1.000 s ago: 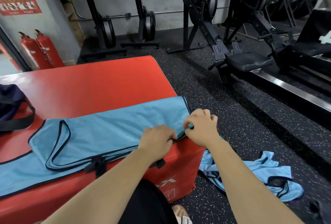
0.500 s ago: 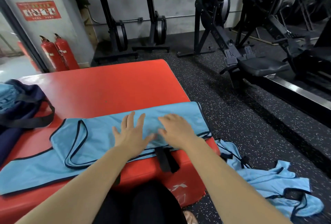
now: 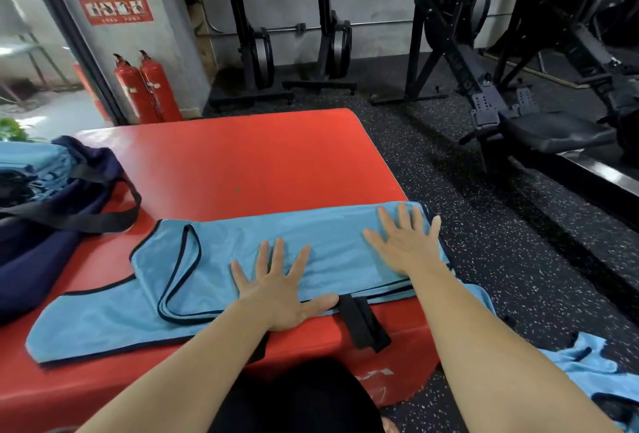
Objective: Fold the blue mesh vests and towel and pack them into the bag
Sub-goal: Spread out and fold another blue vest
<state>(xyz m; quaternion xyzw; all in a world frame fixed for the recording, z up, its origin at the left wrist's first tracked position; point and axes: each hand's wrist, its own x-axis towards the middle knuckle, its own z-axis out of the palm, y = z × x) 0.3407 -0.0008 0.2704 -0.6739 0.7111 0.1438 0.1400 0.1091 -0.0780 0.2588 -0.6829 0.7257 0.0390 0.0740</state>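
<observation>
On the red table [image 3: 242, 159], the blue mesh vest [image 3: 214, 259] lies folded lengthwise (a second vest [image 3: 584, 367] sits on the floor [image 3: 518, 259], right). Smoothing seems the step in hand; next calls for a crosswise fold before packing into the bag [image 3: 52, 225], left. Upon it the left hand [image 3: 276, 291] and right hand [image 3: 404, 246] press flat, fingers spread, each grip splayed, holding nothing.
</observation>
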